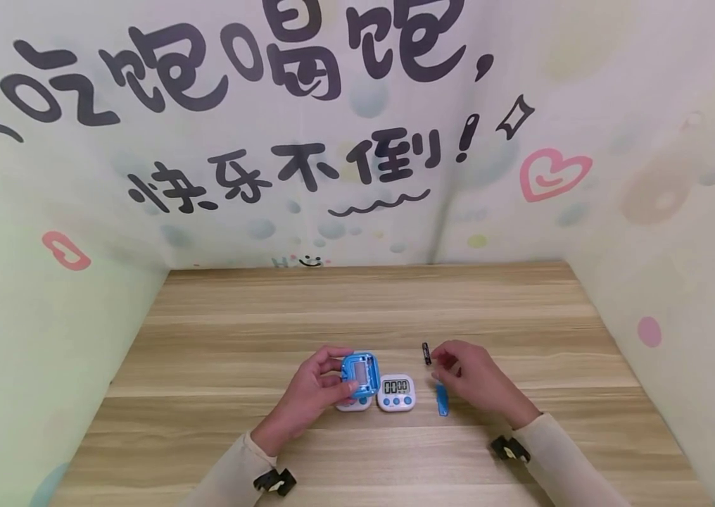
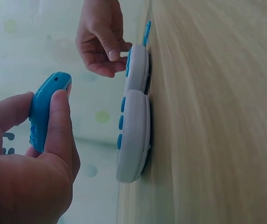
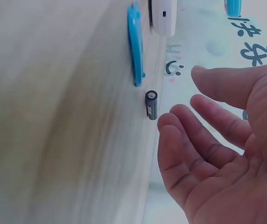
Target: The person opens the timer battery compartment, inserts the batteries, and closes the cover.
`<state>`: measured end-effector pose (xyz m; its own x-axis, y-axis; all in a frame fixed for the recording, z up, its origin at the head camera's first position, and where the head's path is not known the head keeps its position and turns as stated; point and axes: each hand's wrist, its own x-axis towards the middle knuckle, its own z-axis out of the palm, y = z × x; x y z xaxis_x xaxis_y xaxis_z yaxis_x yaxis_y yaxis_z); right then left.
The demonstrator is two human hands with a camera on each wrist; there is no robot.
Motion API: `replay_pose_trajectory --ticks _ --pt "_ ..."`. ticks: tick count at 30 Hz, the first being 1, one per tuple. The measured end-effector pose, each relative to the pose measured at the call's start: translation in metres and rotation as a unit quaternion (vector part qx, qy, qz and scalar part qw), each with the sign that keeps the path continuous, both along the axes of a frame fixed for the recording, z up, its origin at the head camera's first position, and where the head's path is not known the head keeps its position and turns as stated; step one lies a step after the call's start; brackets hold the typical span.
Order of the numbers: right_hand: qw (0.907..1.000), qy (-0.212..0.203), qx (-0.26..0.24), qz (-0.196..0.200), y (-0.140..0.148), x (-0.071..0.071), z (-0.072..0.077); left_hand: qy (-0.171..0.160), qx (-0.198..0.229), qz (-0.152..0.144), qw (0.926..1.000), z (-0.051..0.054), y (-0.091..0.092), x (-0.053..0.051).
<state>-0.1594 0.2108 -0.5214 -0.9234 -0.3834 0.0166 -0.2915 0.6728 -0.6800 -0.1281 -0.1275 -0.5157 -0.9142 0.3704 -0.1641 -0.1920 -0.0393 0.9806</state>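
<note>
My left hand grips a blue timer between thumb and fingers, raised off the table. Its back, with a grey panel and an open slot along one side, faces up towards the head camera. Beneath it, partly hidden, lies a white timer; another white timer with a digital display and blue buttons is beside that one. Nothing is in my right hand, whose fingers are loosely bent in the right wrist view. Close to its fingertips a small black battery lies on the table, apart from them.
A narrow blue plastic cover lies on the wooden table, right of the white timers and nearer than the battery. Behind the table rises a pale wall with dark lettering; further pale walls flank both sides.
</note>
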Motion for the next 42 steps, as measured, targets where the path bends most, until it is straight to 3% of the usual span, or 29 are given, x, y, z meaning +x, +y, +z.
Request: replay_pose_trajectory --ticks 10,20,25,35,42 --pt "0.9994 0.001 0.035 -0.002 -0.002 -0.03 -0.013 0.0 -0.014 -0.004 0.9999 0.002 0.003 0.0" --pt "0.9959 -0.026 0.085 0.019 -0.008 -0.046 -0.016 -0.003 -0.021 -0.007 0.9998 0.001 0.005 0.001" --pt "0.9935 -0.035 0.105 0.026 -0.008 -0.048 -0.016 -0.003 -0.022 -0.011 0.9997 0.001 0.006 0.001" --pt "0.9946 -0.053 0.088 0.016 -0.009 -0.044 -0.011 -0.009 -0.019 -0.012 0.9997 0.001 0.007 -0.001" --pt "0.9976 -0.036 0.059 0.004 -0.013 -0.04 -0.012 -0.011 -0.018 -0.016 0.9997 0.001 0.008 -0.001"
